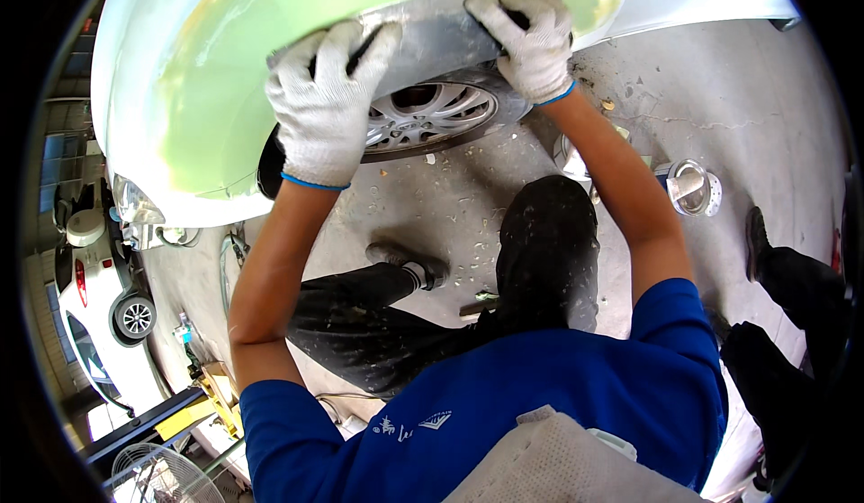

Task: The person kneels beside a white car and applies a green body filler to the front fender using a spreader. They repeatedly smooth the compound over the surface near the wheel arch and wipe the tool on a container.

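Both of my hands wear white knit gloves with blue cuffs. My left hand (326, 107) grips the near-left end of a long, thin grey flexible sheet (430, 37), and my right hand (531, 46) grips its right end. The sheet bends along the wheel arch of a car fender (270, 17), against the panel. Pale green filler with yellowish edges covers much of that fender. Below the sheet a silver alloy wheel (427, 116) shows in part. The fingertips are partly hidden behind the sheet's upper edge.
The car's headlight (135, 202) is at left. An open can (693, 188) stands on the concrete floor (720, 98) at right, near another person's legs (783, 359). At far left are a white car (103, 296), a wire fan (157, 476) and a hose (225, 273).
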`<state>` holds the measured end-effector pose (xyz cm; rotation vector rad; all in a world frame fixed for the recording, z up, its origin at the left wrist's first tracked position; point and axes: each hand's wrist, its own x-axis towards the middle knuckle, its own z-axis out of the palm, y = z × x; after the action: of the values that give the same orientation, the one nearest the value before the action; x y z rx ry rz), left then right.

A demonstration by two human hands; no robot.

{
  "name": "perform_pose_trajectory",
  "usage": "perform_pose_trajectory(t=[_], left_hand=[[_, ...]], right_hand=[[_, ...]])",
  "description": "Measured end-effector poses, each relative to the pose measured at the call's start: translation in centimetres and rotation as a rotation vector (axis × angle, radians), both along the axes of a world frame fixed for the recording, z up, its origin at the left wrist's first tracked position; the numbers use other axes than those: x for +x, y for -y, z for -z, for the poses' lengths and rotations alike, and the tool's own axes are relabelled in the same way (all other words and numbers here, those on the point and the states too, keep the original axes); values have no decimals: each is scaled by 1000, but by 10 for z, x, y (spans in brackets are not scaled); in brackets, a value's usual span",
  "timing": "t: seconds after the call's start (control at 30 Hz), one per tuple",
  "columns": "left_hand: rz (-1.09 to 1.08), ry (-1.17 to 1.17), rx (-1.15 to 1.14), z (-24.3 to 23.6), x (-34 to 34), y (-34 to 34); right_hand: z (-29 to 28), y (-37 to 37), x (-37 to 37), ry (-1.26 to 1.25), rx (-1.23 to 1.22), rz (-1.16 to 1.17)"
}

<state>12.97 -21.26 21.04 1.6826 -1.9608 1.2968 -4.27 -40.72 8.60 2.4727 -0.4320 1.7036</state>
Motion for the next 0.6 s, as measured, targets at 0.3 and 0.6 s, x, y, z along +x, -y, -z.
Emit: perform_pose_trajectory(t=[0.3, 0.6], left_hand=[[-195, -129, 201, 35, -30, -38], [-206, -369, 560, -53, -67, -55]], right_hand=[[3, -20, -27, -102, -14, -48], [-104, -28, -90, -521, 51, -120]])
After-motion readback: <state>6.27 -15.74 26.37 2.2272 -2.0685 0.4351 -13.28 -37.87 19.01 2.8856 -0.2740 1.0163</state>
